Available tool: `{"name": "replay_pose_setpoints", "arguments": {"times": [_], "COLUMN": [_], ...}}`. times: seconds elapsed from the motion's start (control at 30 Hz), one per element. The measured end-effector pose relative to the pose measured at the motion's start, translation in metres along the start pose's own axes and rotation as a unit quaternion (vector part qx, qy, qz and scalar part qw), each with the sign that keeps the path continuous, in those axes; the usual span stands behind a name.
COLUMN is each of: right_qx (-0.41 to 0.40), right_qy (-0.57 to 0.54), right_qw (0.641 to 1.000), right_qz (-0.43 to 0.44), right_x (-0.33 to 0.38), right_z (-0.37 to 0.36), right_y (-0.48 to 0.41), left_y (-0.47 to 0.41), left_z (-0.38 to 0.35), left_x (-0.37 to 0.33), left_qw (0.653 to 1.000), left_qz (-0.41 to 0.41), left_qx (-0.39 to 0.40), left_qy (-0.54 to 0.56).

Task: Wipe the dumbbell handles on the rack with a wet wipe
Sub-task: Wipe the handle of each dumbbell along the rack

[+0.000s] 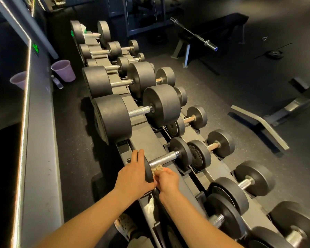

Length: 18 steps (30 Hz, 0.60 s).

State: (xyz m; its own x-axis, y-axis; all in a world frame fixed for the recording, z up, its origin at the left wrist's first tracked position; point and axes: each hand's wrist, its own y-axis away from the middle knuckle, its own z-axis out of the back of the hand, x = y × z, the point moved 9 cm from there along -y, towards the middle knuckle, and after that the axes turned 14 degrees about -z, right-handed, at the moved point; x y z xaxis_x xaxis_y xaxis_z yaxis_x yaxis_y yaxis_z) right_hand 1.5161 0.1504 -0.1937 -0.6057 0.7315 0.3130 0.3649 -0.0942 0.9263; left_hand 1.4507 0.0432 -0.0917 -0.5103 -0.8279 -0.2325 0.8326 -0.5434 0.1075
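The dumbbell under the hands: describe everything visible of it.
The dumbbell is small: two black, matte round heads joined by a knurled, silvery metal handle. It lies across the grey rack, near the close end of the upper tier. The left-hand grip curls over its near head. The right-hand grip pinches a crumpled wipe against the handle's near end.

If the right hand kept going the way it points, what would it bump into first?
The right hand would likely meet the dumbbell handle first, just beyond the wipe it pinches; depth is unclear.
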Motion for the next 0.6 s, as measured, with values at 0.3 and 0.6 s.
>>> {"name": "replay_pose_setpoints", "arguments": {"times": [0.3,0.6], "right_qx": [0.006,0.092], "right_qy": [-0.247,-0.333], "right_qw": [0.968,0.937], "right_qz": [-0.040,-0.047], "right_x": [0.047,0.038], "right_z": [0.026,0.008], "right_y": [-0.021,-0.012], "left_y": [-0.001,0.000], "left_z": [0.000,-0.003], "left_x": [0.000,0.003], "left_qw": [1.000,1.000], "left_qz": [0.003,0.006], "left_qx": [0.006,-0.003], "left_qy": [0.003,0.020]}}
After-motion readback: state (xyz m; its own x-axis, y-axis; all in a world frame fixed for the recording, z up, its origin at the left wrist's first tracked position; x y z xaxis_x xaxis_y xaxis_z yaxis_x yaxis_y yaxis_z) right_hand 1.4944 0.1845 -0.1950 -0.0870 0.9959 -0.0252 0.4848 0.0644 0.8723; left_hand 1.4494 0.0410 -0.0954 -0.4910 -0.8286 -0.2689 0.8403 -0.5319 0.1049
